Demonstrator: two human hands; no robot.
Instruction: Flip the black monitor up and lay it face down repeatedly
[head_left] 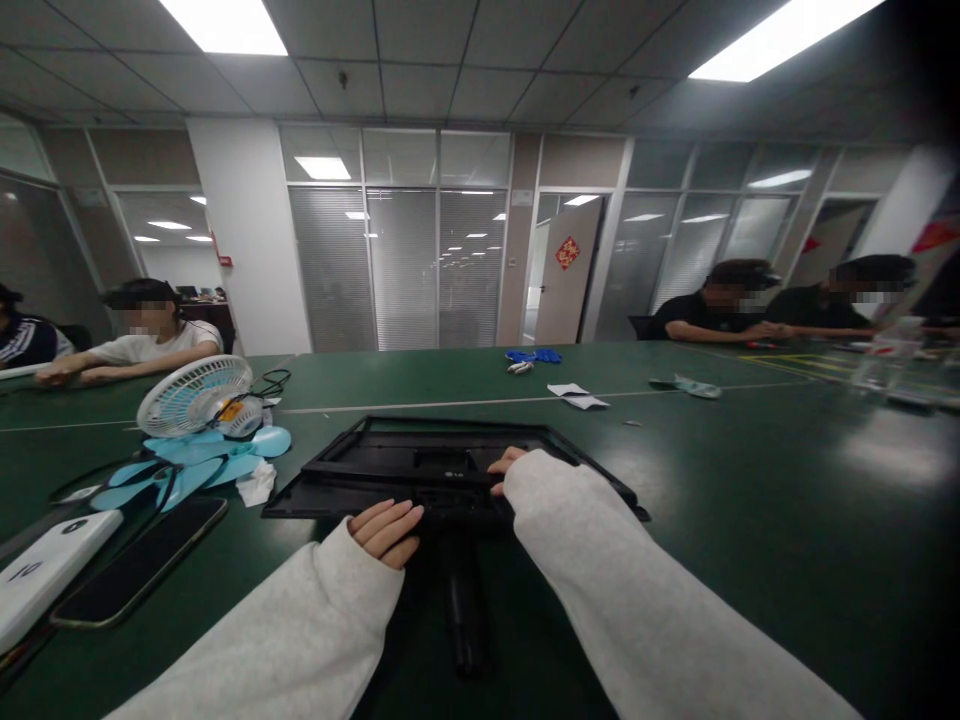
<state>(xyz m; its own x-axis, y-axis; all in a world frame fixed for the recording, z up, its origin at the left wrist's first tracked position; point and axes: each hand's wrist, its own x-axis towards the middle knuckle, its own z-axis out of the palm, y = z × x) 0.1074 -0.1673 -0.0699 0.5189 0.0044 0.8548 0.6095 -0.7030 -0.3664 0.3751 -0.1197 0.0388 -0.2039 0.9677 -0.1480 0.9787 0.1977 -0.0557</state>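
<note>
Facing glass partitions (403, 270), the green table (720, 540) bears black casing (390, 455); left hand (386, 528), right hand (505, 468): grip unclear.

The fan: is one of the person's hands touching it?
No, the left hand and right hand are at the black panel, away from the fan.

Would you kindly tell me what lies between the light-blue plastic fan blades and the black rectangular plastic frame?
A crumpled piece of white paper lies between the blades and the frame in the head view.
</note>
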